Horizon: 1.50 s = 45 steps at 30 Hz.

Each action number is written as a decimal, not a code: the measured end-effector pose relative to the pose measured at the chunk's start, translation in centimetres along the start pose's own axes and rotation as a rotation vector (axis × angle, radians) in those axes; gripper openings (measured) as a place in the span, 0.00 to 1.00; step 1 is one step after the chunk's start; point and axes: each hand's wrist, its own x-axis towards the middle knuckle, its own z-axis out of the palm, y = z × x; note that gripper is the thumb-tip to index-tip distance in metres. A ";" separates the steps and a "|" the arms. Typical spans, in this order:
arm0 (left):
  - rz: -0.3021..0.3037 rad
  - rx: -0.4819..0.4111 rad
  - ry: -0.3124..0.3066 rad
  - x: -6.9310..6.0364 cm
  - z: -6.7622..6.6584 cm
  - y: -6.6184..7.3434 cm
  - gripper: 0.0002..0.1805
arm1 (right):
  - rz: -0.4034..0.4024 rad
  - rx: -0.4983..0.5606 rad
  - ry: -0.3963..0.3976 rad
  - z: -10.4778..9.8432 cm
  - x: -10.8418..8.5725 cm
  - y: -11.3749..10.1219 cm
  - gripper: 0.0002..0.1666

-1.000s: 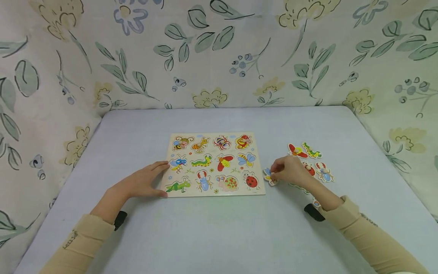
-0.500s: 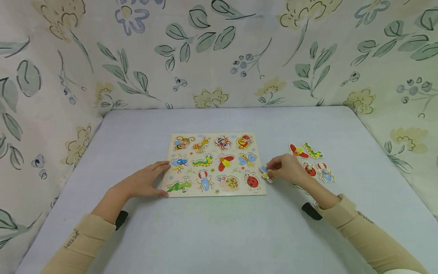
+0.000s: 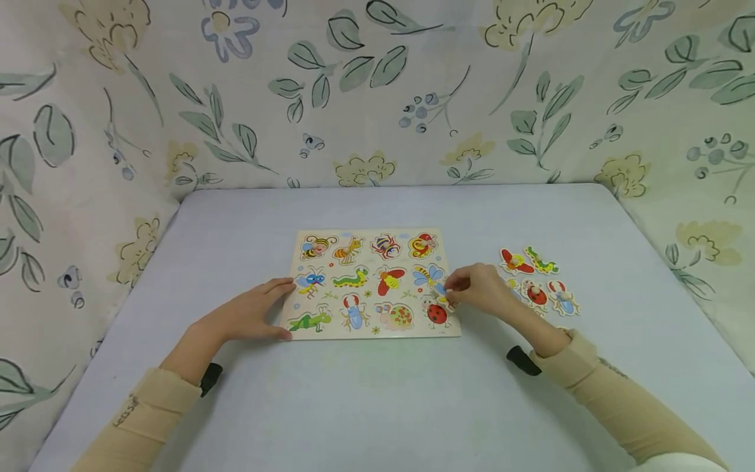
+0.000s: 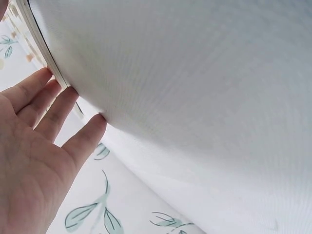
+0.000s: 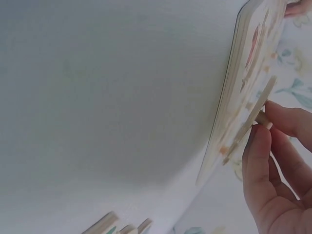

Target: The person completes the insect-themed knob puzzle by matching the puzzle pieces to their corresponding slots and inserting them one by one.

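Observation:
A wooden board with printed insects (image 3: 360, 295) lies on the table. My left hand (image 3: 238, 311) rests at its left edge with fingers spread; in the left wrist view the fingertips (image 4: 71, 92) touch the board's side. My right hand (image 3: 486, 292) pinches a blue and yellow winged insect piece (image 3: 439, 288) over the board's right part, between the printed dragonfly-like insect and the ladybug. From the right wrist view, thumb and fingers of the right hand (image 5: 280, 165) grip the small peg of the thin piece (image 5: 251, 117), which is tilted above the board (image 5: 229, 97).
Several loose insect pieces lie right of the board, among them a red-winged one (image 3: 516, 261), a caterpillar (image 3: 541, 260), a ladybug (image 3: 534, 295) and a blue beetle (image 3: 563, 299). The right forearm partly covers others. A floral cloth (image 3: 377, 98) stands behind the white table (image 3: 377, 400).
My right hand has moved left with the pinched piece, from beside the board to above its right edge. The left hand stays at the board's left edge.

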 end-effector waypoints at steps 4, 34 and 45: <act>0.010 0.002 0.006 0.0 0.1 -0.1 0.51 | -0.013 0.021 -0.004 0.3 0.3 -0.3 0.04; 0.001 0.010 0.000 0.0 0.1 -0.1 0.52 | -0.018 0.006 -0.067 1.1 1.6 -1.6 0.05; 0.003 0.009 0.000 -0.1 0.0 0.0 0.52 | -0.031 0.010 -0.087 1.7 2.4 -2.4 0.04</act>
